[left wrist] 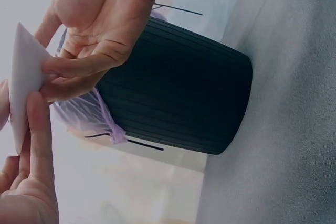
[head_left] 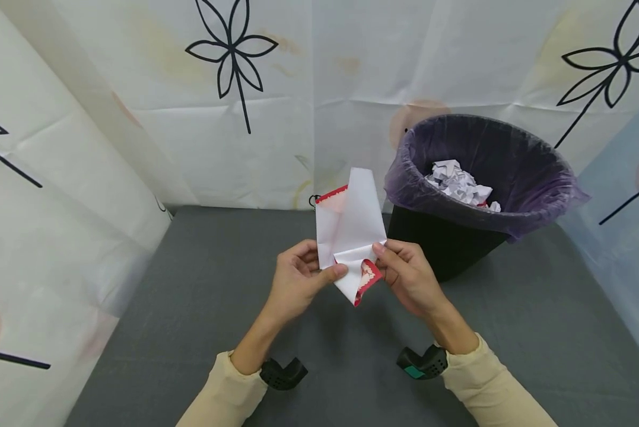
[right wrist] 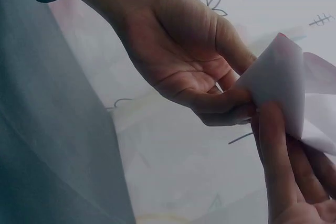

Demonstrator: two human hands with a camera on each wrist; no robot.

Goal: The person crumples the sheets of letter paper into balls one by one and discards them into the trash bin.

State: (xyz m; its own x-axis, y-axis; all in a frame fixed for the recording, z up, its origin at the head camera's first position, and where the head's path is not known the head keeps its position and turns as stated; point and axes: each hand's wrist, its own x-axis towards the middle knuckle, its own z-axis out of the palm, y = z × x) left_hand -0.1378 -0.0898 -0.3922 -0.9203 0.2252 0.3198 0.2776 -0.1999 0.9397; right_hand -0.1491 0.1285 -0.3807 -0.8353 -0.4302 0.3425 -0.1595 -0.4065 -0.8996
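Observation:
A white sheet of paper (head_left: 359, 213) with a red, cream-patterned border is partly folded and held up over the table in the head view. My left hand (head_left: 298, 276) pinches its lower left side, the thumb lying on the front of a fold. On the opposite side, my right hand (head_left: 410, 276) pinches the edge, thumb in front and fingers behind. A lower corner is turned over, showing the red border. Both wrist views show the paper's back, with fingers of the left hand (left wrist: 31, 171) and the right hand (right wrist: 184, 61) against it.
At the back right stands a black bin (head_left: 431, 243) lined with a purple bag (head_left: 533, 207). Crumpled white paper (head_left: 460, 184) lies inside it. The grey tabletop (head_left: 207, 296) meets white cloth walls (head_left: 153, 71) printed with black flowers.

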